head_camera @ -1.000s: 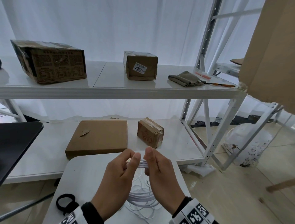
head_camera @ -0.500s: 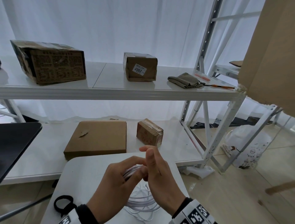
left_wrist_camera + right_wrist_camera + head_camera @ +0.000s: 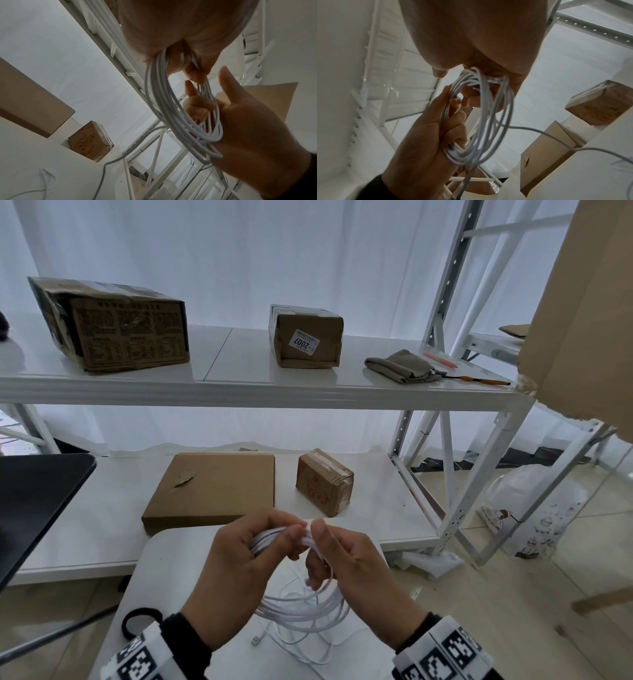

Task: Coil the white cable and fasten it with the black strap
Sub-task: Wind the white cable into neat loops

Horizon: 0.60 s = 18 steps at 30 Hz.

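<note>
The white cable (image 3: 301, 607) hangs as a coil of several loops above the white table (image 3: 171, 570). My left hand (image 3: 287, 539) grips the top of the coil, fingers curled round the strands (image 3: 452, 136). My right hand (image 3: 318, 553) holds the same bundle just to the right, with its fingers hooked through the loops (image 3: 197, 106). A loose tail of cable with a plug (image 3: 255, 640) lies on the table under the coil. The black strap (image 3: 140, 619) lies as a ring on the table beside my left wrist, and neither hand touches it.
Behind the table a low white shelf carries a flat cardboard box (image 3: 212, 487) and a small taped box (image 3: 323, 484). The upper shelf (image 3: 239, 388) holds more boxes. A black surface (image 3: 34, 501) is at the left, and a plastic bag (image 3: 527, 515) lies on the floor at the right.
My right hand let go of the top of the coil, lifted its fingers, then took hold again with fingers through the loops. The left hand kept its grip throughout.
</note>
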Tool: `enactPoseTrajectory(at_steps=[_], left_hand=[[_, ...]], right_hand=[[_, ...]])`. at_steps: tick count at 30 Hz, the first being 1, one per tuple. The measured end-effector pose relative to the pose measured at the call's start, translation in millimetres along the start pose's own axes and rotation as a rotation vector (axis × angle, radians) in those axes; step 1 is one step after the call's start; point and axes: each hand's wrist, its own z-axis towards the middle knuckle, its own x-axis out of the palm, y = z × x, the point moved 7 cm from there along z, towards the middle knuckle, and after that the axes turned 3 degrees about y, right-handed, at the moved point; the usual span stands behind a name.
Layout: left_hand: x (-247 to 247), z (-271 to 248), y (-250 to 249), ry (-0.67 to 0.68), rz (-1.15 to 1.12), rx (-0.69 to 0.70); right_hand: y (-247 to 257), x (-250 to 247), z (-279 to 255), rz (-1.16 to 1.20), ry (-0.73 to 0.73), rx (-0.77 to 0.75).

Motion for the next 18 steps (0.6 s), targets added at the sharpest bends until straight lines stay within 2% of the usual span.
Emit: enactPoseTrajectory(at_steps=[5, 8, 12, 18], left_hand=[[-7.4, 3.6, 4.2, -0.041, -0.167, -0.102], [-6.7, 3.3, 4.9, -0.016, -0.190, -0.135], [-3.4, 1.6, 4.2, 0.032, -0.116, -0.094], [0.9, 1.0, 10.0, 0.111, -0.098, -0.181]], right_hand=[[-2.6, -4.8, -1.5, 0.038, 0.044, 0.075], [-0.8, -2.4, 0.5, -0.019, 0.026, 0.016], [-3.8, -0.3, -0.6, -0.124, -0.049, -0.068], [-7.1, 2.7, 2.8, -0.340, -0.056, -0.147]])
